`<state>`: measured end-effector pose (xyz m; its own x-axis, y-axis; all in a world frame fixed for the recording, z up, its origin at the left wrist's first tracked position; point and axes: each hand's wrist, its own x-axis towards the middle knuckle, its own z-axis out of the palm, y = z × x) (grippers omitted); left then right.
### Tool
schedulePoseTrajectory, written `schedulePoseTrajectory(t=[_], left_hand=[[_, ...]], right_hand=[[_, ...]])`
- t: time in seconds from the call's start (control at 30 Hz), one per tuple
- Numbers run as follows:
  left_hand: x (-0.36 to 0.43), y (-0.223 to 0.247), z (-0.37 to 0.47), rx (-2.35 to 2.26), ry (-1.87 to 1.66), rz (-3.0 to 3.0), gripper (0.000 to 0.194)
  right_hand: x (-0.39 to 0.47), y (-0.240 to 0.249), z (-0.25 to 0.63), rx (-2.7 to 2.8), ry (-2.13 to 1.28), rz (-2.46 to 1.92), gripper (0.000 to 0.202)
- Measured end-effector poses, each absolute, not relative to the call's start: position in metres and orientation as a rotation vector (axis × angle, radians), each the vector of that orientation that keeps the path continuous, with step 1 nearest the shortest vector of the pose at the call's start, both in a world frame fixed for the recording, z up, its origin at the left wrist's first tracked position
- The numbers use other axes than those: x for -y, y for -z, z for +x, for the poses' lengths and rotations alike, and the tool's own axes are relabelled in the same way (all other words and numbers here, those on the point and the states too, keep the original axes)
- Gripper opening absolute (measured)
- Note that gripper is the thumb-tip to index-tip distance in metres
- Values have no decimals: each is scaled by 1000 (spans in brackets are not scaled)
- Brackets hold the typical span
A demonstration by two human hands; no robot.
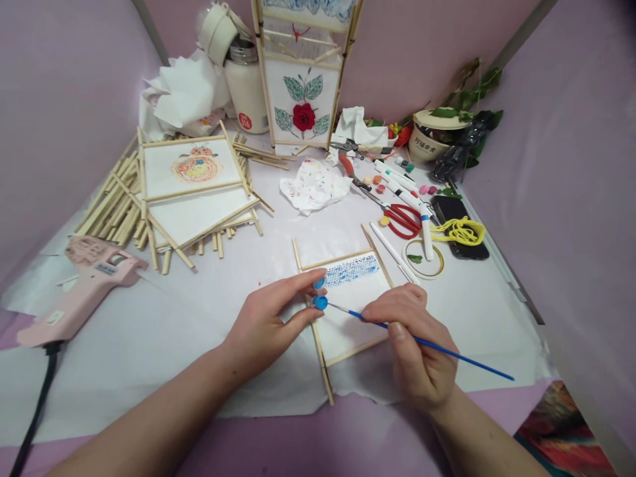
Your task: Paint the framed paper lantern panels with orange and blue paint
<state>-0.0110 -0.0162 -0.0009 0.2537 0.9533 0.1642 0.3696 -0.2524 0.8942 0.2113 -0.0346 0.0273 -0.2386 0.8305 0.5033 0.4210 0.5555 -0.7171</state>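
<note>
Between the thumb and fingers of my left hand (271, 318) is a small blue paint pot (320, 303) with its lid flipped up. My right hand (417, 338) grips a thin blue paintbrush (447, 352). The brush tip is at the rim of the pot; whether it touches the paint I cannot tell. Beneath both hands lies a wooden stick frame (325, 363) holding a white sheet (348, 331). Rows of blue dabs (350, 270) cover the sheet's upper part, and my hands hide some of its sides.
A pink glue gun (94, 285) lies at left beside wooden sticks (116, 205) and another painted frame (193, 192). Behind stands a tall frame with a red rose (303, 117). Red-handled scissors (402, 220), markers, a tape roll (437, 265) and a phone (470, 248) are at right.
</note>
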Motion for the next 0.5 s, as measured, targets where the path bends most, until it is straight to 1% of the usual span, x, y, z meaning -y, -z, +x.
schedulePoseTrajectory(t=[0.1, 0.23, 0.5], left_hand=[[14, 0, -10, -1192, -1033, 1537, 48], [10, -4, -8, -1136, -1132, 1240, 49], [8, -8, -8, -1129, -1143, 1129, 50]], right_hand=[[29, -23, 213, 1740, -580, -1109, 26], [23, -13, 214, 1745, -743, -1268, 23], [19, -8, 212, 1782, -761, -1318, 21]])
